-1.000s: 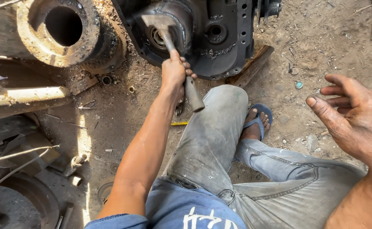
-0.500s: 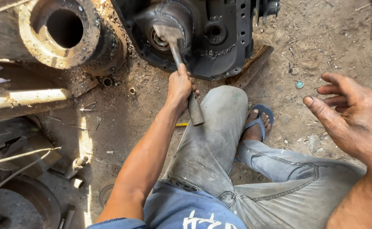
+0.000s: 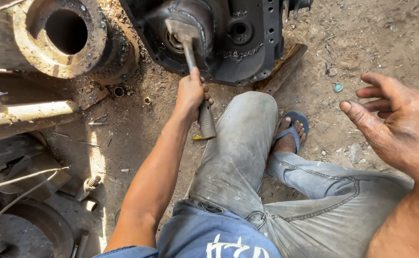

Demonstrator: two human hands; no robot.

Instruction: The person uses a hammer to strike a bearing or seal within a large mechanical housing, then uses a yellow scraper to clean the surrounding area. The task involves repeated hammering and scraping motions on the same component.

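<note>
My left hand (image 3: 191,94) is gripping the hammer (image 3: 193,71) by its handle, head resting against the black housing (image 3: 247,43); my right hand (image 3: 400,124) is hanging open, well right of the housing.

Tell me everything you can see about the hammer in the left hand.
The hammer looks like worn, dull grey metal. It has a blocky head at the top and a long handle that widens to a thick end near the knee. It stands nearly upright in the picture, tilted slightly. The left hand grips the handle around its middle. The head rests at the round central opening of the dark, greasy machine housing standing on the dirt ground; actual contact is hard to tell.
</note>
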